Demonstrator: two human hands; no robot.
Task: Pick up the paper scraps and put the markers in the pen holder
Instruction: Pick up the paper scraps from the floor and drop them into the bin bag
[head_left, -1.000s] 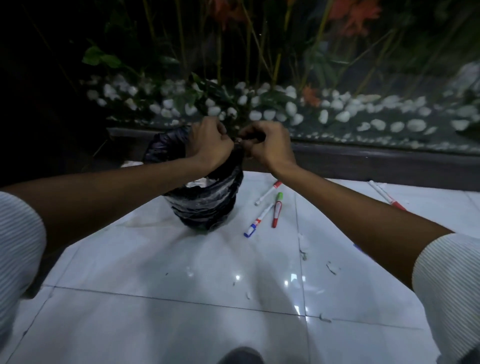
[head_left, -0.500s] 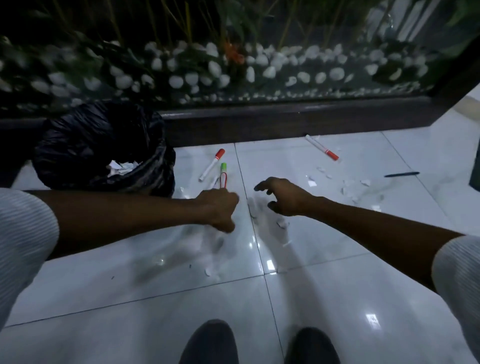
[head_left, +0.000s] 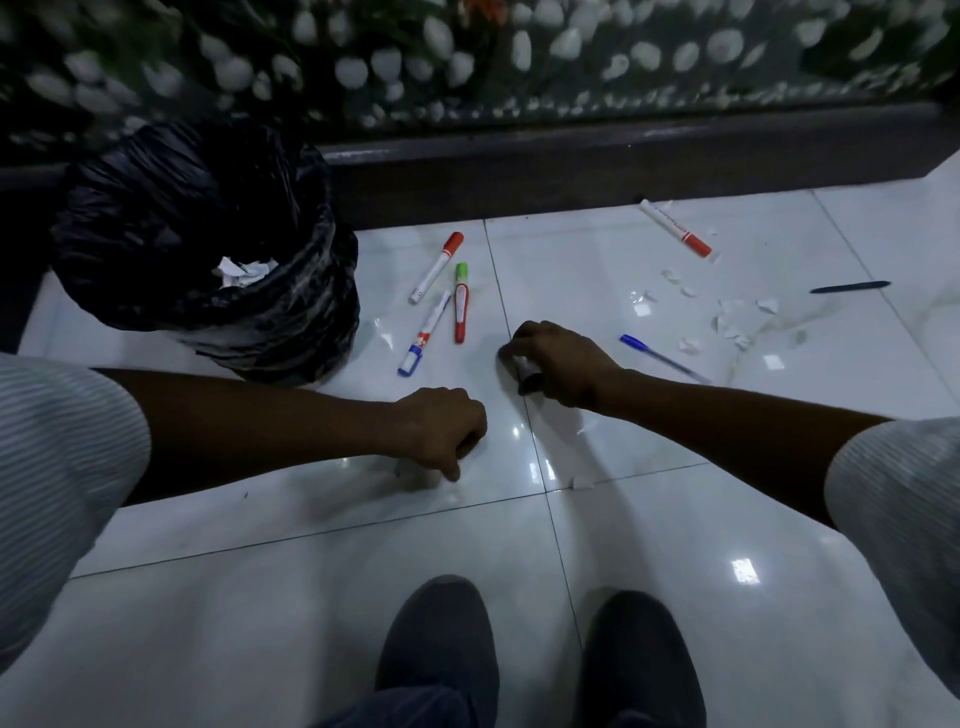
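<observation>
Right hand (head_left: 563, 364): fingers curled down on the floor tile (head_left: 623, 452), apparently pinching a scrap; contents unclear. Left hand (head_left: 441, 431): clenched fist, knuckles on tile. Three markers (head_left: 460, 301) lie just beyond, beside the black-lined bin (head_left: 208, 249); paper scraps (head_left: 737, 322) scattered right.

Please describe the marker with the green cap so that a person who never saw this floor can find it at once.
Start at the black bin bag on the left of the white tiled floor. Just to its right three markers lie close together, beyond the person's hands. The green-capped marker is the rightmost of them, lying almost straight, with a red body; the others have white bodies, one with a red cap and one with a blue cap.
</observation>
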